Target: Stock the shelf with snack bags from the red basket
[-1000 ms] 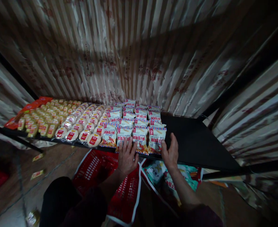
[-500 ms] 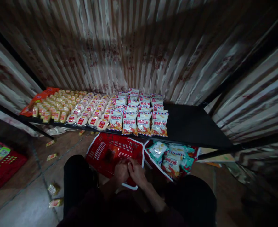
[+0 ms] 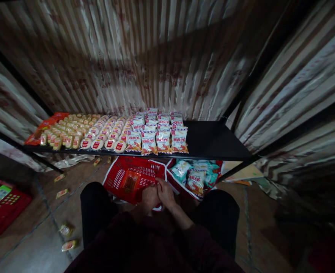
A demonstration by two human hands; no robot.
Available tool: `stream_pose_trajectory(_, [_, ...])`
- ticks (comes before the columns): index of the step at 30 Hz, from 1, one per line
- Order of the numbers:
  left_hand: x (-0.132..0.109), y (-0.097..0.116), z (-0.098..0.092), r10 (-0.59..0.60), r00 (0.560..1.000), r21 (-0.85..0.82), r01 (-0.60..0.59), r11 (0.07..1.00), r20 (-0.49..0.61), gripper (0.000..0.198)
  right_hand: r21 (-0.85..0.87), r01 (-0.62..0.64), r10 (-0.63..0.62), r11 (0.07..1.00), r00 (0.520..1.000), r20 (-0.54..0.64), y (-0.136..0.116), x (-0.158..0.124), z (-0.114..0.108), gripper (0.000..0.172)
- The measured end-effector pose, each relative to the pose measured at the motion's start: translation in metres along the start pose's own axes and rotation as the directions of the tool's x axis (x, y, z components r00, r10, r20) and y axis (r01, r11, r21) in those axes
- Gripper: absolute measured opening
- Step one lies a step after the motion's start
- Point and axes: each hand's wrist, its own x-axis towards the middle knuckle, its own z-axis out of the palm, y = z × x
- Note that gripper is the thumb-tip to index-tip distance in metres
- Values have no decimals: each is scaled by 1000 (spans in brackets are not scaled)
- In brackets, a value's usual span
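My left hand [image 3: 149,198] and my right hand [image 3: 166,193] are pressed together low in front of me, at the near rim of a red plastic basket [image 3: 118,181] on the floor. Both have curled fingers; what they grip is too dark to make out. An orange packet [image 3: 131,182] lies inside the basket. To its right a second red basket [image 3: 173,182] holds teal and white snack bags [image 3: 195,176]. Above them a black shelf [image 3: 213,140] carries rows of white-and-red striped snack bags [image 3: 156,134], round cakes [image 3: 107,134] and small yellow packs [image 3: 67,131].
Corrugated striped sheeting [image 3: 156,57] walls in the shelf behind and on both sides. The shelf's right half is bare. Loose small packets [image 3: 62,193] lie on the tiled floor at left, beside another red basket [image 3: 5,212]. My dark knees [image 3: 96,204] flank my hands.
My hands left the front row of striped bags on the shelf and dropped to the red basket's near rim, meeting there. My head pulled back, so the shelf looks farther off.
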Motion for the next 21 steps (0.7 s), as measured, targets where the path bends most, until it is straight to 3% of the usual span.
stream_pose_trajectory(4, [0,5,2,9,998,-23,-10,1000,-59,34,22,-9,9,1000,1000,24,0,-2,-8,39])
stream_pose_trajectory(10, [9,11,11,45,999,-39,-46,998,-25,36,36,-36,36,999,999,-17,6,-2,-13,38])
stream_pose_trajectory(21, [38,5,21,73,995,-1,-73,997,-72,37,265,-37,80,964,985,-151,22,6,0,37])
